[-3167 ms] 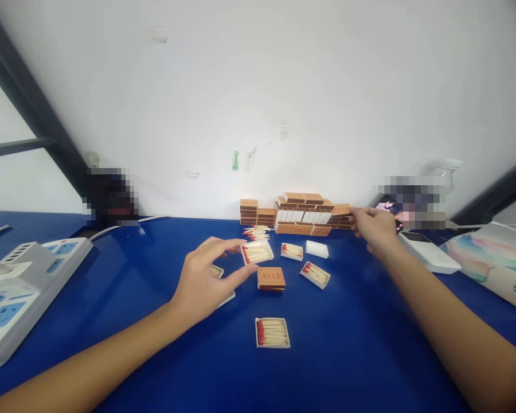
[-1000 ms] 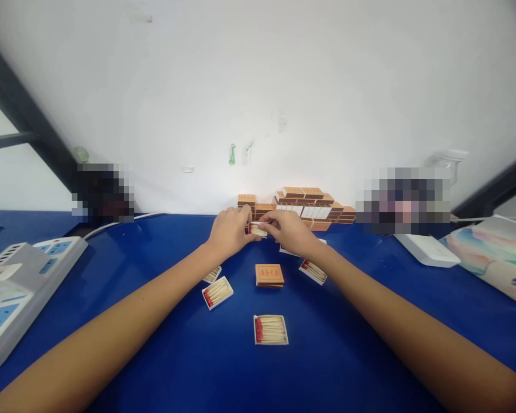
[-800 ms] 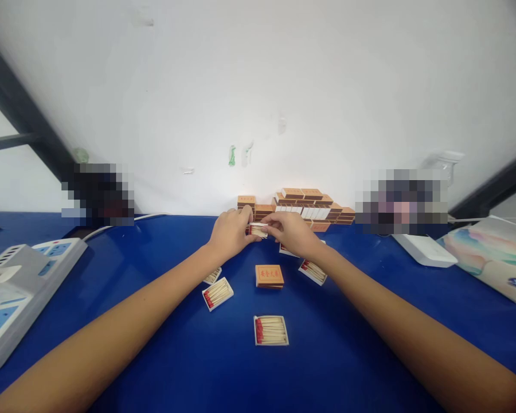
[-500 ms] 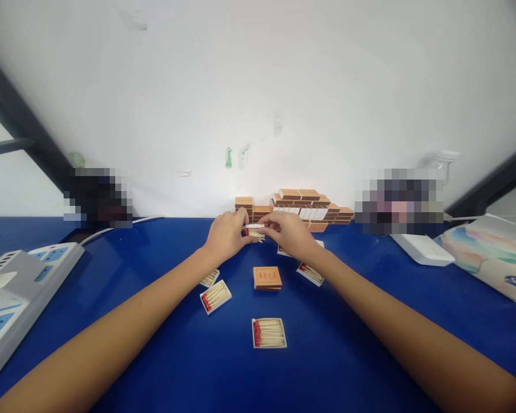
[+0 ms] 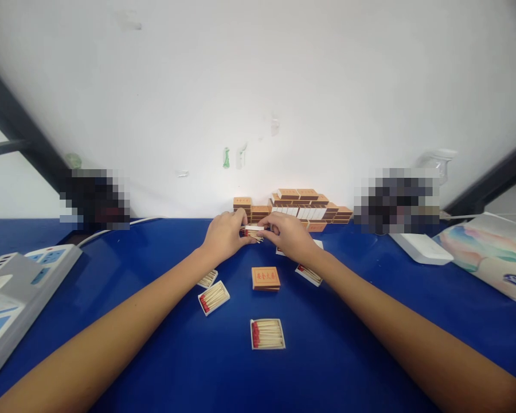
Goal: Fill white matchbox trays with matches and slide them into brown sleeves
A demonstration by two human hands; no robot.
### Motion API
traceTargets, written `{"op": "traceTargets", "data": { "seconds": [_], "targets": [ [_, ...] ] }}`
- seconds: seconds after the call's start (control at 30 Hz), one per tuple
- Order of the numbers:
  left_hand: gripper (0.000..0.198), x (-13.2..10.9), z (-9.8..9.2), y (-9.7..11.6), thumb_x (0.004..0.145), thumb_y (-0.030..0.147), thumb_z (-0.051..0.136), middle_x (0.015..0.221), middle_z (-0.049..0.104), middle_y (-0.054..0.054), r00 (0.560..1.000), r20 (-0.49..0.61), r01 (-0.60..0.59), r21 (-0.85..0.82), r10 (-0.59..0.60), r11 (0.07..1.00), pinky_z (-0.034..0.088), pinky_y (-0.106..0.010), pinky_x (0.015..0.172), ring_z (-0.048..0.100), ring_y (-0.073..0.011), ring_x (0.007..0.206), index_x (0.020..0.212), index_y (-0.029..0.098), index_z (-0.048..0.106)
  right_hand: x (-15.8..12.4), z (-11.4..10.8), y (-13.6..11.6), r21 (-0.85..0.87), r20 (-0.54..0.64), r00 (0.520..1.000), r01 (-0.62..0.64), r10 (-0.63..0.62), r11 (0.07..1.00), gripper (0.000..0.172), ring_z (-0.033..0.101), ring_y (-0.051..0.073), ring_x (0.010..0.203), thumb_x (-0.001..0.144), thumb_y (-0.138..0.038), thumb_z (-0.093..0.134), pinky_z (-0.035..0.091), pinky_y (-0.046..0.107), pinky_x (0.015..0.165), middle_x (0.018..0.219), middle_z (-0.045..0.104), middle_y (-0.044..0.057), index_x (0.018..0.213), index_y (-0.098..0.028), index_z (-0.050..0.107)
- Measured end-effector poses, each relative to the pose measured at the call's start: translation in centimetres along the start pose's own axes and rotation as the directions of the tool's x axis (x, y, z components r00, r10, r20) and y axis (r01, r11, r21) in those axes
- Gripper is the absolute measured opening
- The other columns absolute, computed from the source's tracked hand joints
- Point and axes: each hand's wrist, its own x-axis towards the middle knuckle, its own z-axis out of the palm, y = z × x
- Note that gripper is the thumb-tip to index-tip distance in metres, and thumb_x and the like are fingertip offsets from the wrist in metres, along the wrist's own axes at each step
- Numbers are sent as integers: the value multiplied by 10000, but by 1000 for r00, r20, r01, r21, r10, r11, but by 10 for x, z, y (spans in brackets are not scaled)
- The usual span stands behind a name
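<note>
Head view: a white tray [image 5: 254, 228] is held at the back of the blue table [image 5: 189, 367], with loose-looking matches [image 5: 253, 234] visible along its near side. Its left end is pinched between thumb and fingers of the left hand [image 5: 225, 236], its right end between those of the right hand [image 5: 287, 234]. Behind, orange matchboxes [image 5: 309, 212] are stacked near the wall [image 5: 198, 103]. Nearer, a closed matchbox [image 5: 265, 277] is flanked by match-filled trays [image 5: 214, 297]; another filled tray [image 5: 268, 334] is placed in front.
</note>
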Motion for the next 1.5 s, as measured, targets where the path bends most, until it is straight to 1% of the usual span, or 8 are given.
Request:
{"op": "traceTargets", "data": {
  "seconds": [0.1, 0.27, 0.43, 0.7, 0.93, 1.27, 1.5],
  "targets": [
    [462, 0, -1, 1, 788, 415, 896, 869, 689, -15, 1000, 2, 7, 1, -7, 1000, 387, -323, 668, 660, -261, 861, 1004, 230, 533, 0, 1, 1, -19, -18, 1000, 16, -17, 1000, 44, 590, 180, 733, 940, -243, 726, 413, 301, 680, 867, 686, 39, 970, -211, 722],
    [493, 0, -4, 2, 774, 406, 907, 868, 690, -15, 1000, 17, 14, 3, -15, 1000, 385, -310, 666, 668, -264, 871, 1034, 227, 529, -1, 0, 1, -53, -37, 998, 44, -46, 998, 38, 597, 192, 743, 945, -223, 714, 405, 304, 679, 834, 663, 33, 980, -208, 712],
    [508, -1, -6, 2, 768, 407, 908, 875, 694, -18, 999, 31, 17, 4, -17, 1000, 388, -311, 665, 671, -266, 865, 1051, 225, 528, -2, -3, 0, -84, -69, 993, 88, -94, 993, 49, 602, 203, 763, 977, -226, 665, 418, 313, 694, 873, 669, 44, 1012, -219, 700],
    [548, 0, -7, 2, 765, 428, 899, 931, 706, -36, 998, 54, 25, -3, -25, 1000, 403, -317, 691, 676, -278, 913, 1108, 217, 527, -4, 0, -1, -123, -106, 973, 191, -204, 974, 49, 618, 205, 780, 992, -212, 657, 443, 318, 718, 928, 691, 54, 1026, -211, 692],
    [558, 1, -7, 0, 763, 435, 898, 949, 707, -44, 997, 71, 20, -24, -19, 1000, 398, -314, 686, 672, -280, 910, 1125, 216, 535, -4, 1, 2, -146, -154, 951, 246, -268, 958, 43, 618, 200, 764, 999, -208, 650, 464, 326, 711, 950, 711, 64, 1018, -199, 687],
    [529, 2, -5, -4, 753, 434, 906, 911, 693, -28, 999, 47, -3, -28, 4, 1000, 397, -308, 678, 660, -266, 896, 1098, 209, 573, -5, -2, 0, -174, -172, 944, 254, -283, 952, 67, 615, 196, 757, 1021, -232, 622, 456, 319, 692, 931, 701, 65, 1020, -200, 681],
    [446, 2, -6, -3, 758, 453, 899, 910, 704, -51, 999, 39, -13, -16, 14, 1000, 419, -319, 681, 654, -268, 893, 998, 192, 628, -5, -3, 0, -181, -173, 945, 245, -277, 952, 50, 615, 193, 755, 1013, -218, 629, 457, 316, 708, 924, 700, 58, 1001, -205, 677]
  ]
}}
